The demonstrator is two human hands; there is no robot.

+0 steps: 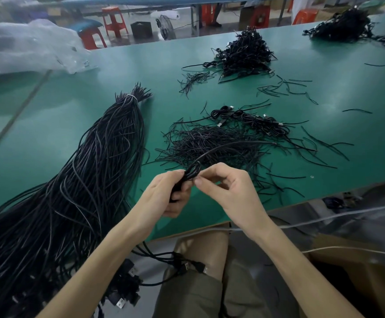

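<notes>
**Hand-coiling of a black cable at a green work table**

On the left of the green table (pixel 338 92), a thick bundle of long black cables (pixel 90 171), tied near its far end with a white tie (pixel 132 96), lies lengthwise and hangs over the near edge. At the centre, above the near edge, the left hand (pixel 164 196) grips a small coiled cable (pixel 188 175), its fingers curled round the loops. The right hand (pixel 228 189) pinches the top of the same coil between thumb and forefinger, the other fingers loosely bent. The cable's free length arcs up and to the right. Behind the hands lies a scatter of short black ties (pixel 210 145). Beyond it is a row of finished coils (pixel 251 119), and farther back a heap of coils (pixel 244 53).
</notes>
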